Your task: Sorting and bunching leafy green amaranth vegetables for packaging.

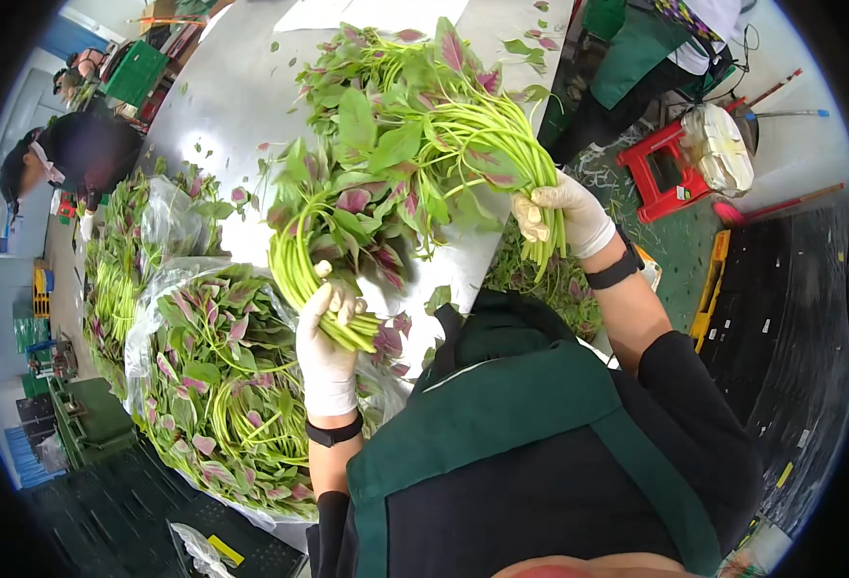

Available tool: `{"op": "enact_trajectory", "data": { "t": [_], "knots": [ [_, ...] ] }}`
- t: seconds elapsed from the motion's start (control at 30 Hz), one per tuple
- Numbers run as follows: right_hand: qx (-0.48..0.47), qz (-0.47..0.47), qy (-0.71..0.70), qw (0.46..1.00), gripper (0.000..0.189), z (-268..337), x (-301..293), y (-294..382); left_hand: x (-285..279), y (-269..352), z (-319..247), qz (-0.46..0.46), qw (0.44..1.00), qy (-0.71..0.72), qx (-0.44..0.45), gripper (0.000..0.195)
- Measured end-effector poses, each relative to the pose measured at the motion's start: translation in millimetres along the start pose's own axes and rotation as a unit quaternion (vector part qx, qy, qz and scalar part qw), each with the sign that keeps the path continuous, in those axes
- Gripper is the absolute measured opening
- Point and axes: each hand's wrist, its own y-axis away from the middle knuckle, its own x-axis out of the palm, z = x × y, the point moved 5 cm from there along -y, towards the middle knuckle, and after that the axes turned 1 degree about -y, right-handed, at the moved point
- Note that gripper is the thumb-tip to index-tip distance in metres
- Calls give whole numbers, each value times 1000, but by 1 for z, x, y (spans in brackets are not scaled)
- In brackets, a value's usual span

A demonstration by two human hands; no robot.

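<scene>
My left hand (330,318), in a pale glove, grips the stems of a bunch of red-and-green amaranth greens (298,253); the cut ends point right and down. In my right hand (565,209), gloved too, is a second stem bunch (496,130), its cut ends hanging below the fist. The leaves of both bunches meet and overlap above the metal table (229,94), so where one bunch stops cannot be told. More amaranth leaves lie behind them at the top middle.
Amaranth heaps (229,404) in clear plastic bags (157,289) lie at left. Loose leaves dot the table. More greens (540,274) lie below its right edge. A red plastic stool (662,170) stands on the green floor. A co-worker in a green apron (634,58) is at upper right, another person (92,152) at upper left.
</scene>
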Motion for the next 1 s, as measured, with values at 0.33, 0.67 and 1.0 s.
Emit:
{"op": "enact_trajectory", "data": {
  "t": [0.33, 0.67, 1.0],
  "knots": [
    [33, 16, -83, 996, 40, -23, -21, 1, -55, 24, 38, -69, 991, 105, -49, 27],
    [2, 56, -350, 935, 21, -27, -10, -15, -64, 34, 39, -75, 984, 158, -45, 27],
    [-30, 26, -309, 950, 21, -18, -13, -14, -62, 35, 34, -41, 970, 239, -34, 26]
  ]
}}
